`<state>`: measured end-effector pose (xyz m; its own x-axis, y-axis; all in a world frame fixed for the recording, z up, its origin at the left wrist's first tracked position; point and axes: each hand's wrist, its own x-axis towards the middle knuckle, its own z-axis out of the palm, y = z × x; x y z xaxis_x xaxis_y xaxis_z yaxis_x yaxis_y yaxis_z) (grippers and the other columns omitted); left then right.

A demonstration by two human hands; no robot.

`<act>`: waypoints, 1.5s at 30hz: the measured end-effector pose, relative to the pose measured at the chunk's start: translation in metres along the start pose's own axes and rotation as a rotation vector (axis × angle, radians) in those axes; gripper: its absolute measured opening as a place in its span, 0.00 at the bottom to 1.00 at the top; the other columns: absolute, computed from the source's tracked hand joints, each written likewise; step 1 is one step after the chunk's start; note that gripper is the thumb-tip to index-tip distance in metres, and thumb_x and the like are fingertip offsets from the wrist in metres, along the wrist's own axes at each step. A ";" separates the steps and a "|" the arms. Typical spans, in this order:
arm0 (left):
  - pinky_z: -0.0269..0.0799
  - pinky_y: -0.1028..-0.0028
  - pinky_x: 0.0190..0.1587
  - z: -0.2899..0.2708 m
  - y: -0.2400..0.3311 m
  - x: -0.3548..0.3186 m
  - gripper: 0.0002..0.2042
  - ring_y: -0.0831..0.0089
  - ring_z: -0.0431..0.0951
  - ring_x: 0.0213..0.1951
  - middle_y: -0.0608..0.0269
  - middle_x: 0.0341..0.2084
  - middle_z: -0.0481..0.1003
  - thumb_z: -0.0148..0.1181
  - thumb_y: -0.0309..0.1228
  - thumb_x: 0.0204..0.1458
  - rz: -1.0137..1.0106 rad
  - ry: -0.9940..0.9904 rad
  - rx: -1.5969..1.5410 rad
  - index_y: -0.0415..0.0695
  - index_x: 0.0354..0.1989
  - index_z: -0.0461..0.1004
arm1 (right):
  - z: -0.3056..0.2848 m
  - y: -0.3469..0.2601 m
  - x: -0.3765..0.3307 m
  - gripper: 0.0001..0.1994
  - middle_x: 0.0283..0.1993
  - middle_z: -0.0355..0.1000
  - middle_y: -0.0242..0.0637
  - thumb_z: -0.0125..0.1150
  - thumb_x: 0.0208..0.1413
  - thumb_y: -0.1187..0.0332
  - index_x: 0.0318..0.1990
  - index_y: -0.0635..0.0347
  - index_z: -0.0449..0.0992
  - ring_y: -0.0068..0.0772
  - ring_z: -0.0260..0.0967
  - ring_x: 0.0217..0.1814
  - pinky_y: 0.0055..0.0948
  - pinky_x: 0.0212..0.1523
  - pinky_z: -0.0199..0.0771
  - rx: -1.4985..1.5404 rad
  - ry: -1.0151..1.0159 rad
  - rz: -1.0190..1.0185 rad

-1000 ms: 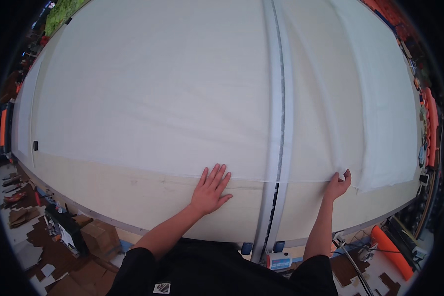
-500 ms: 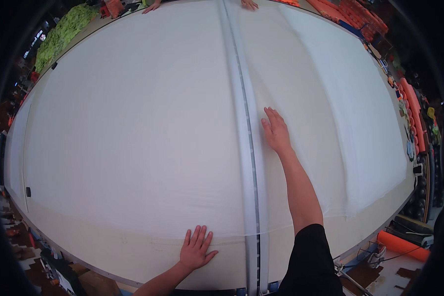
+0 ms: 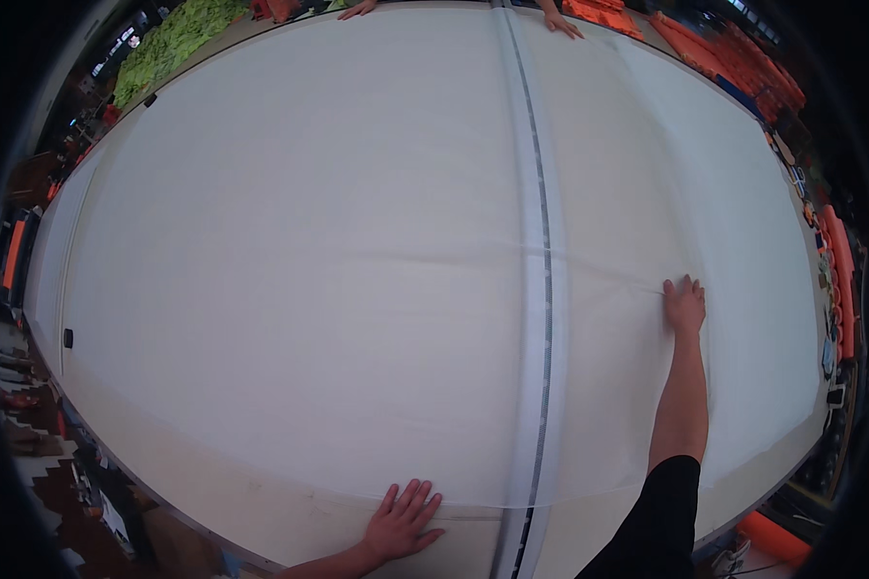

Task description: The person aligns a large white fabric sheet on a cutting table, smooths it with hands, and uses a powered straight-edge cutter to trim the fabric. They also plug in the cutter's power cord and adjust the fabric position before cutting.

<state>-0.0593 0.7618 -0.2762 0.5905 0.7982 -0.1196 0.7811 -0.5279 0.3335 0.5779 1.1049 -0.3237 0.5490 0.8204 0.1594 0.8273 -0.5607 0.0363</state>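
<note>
Thin white fabric [image 3: 309,289] lies spread over a large pale table [image 3: 217,482]. My left hand [image 3: 401,523] rests flat with its fingers spread, on the fabric's near edge. Further out on the right, my right hand [image 3: 686,307] presses on the fabric beside a whiter layer [image 3: 763,289]. Its fingers are bent, with the thumb apart from them. A crease runs leftward from that hand across a long pale strip with a dark marked line [image 3: 547,318], which shows through the fabric between my hands.
Another person's hands, one [image 3: 360,9] left of the strip and one [image 3: 562,25] right of it, touch the far edge. Green fabric [image 3: 179,43] is heaped at the far left, orange material [image 3: 734,63] at the far right. A black block [image 3: 69,339] sits near the left edge.
My right hand has moved right, from near the strip to the whiter layer, and its fingers have bent. A crease has appeared across the fabric. The view has shifted; my left hand stays flat.
</note>
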 end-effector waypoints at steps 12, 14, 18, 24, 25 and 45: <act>0.48 0.45 0.76 0.014 -0.001 -0.010 0.37 0.52 0.56 0.77 0.48 0.75 0.60 0.64 0.54 0.58 0.001 0.048 -0.047 0.46 0.72 0.67 | -0.046 -0.058 -0.194 0.27 0.78 0.60 0.48 0.58 0.70 0.55 0.71 0.57 0.69 0.57 0.53 0.81 0.53 0.75 0.57 0.202 0.086 -0.527; 0.48 0.43 0.76 0.017 -0.001 -0.009 0.38 0.50 0.55 0.78 0.47 0.75 0.59 0.66 0.53 0.57 0.032 0.069 -0.039 0.43 0.72 0.66 | -0.034 -0.018 -0.179 0.27 0.78 0.61 0.49 0.59 0.70 0.56 0.71 0.57 0.69 0.56 0.54 0.81 0.54 0.76 0.57 0.159 0.146 -0.446; 0.47 0.45 0.77 0.012 0.009 -0.009 0.38 0.53 0.54 0.78 0.50 0.76 0.59 0.63 0.52 0.60 0.041 0.069 -0.048 0.42 0.73 0.65 | -0.071 -0.034 -0.212 0.27 0.77 0.61 0.49 0.60 0.69 0.56 0.71 0.57 0.69 0.55 0.55 0.80 0.55 0.76 0.56 0.247 0.167 -0.450; 0.45 0.43 0.77 0.002 0.017 -0.014 0.38 0.49 0.53 0.78 0.47 0.77 0.56 0.65 0.50 0.59 0.052 0.035 -0.126 0.40 0.73 0.64 | -0.094 -0.038 -0.318 0.28 0.78 0.60 0.45 0.62 0.66 0.58 0.71 0.55 0.69 0.52 0.54 0.81 0.54 0.77 0.55 0.241 -0.022 -0.621; 0.45 0.43 0.77 0.001 0.015 -0.017 0.38 0.48 0.53 0.78 0.47 0.77 0.56 0.65 0.49 0.59 0.048 0.034 -0.134 0.40 0.73 0.64 | -0.088 -0.025 -0.320 0.28 0.78 0.60 0.45 0.62 0.66 0.58 0.71 0.55 0.69 0.51 0.54 0.81 0.53 0.77 0.55 0.210 -0.044 -0.564; 0.49 0.44 0.76 -0.017 -0.113 -0.126 0.33 0.49 0.57 0.75 0.49 0.74 0.59 0.64 0.47 0.59 -0.031 0.329 0.062 0.41 0.69 0.69 | -0.258 -0.138 -0.530 0.20 0.57 0.78 0.53 0.67 0.62 0.62 0.56 0.66 0.79 0.56 0.74 0.59 0.45 0.63 0.72 0.812 -0.031 -0.045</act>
<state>-0.2253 0.7253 -0.2830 0.4772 0.8595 0.1830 0.8143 -0.5108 0.2758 0.1426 0.7186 -0.1585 0.5065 0.8496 0.1472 0.6704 -0.2806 -0.6869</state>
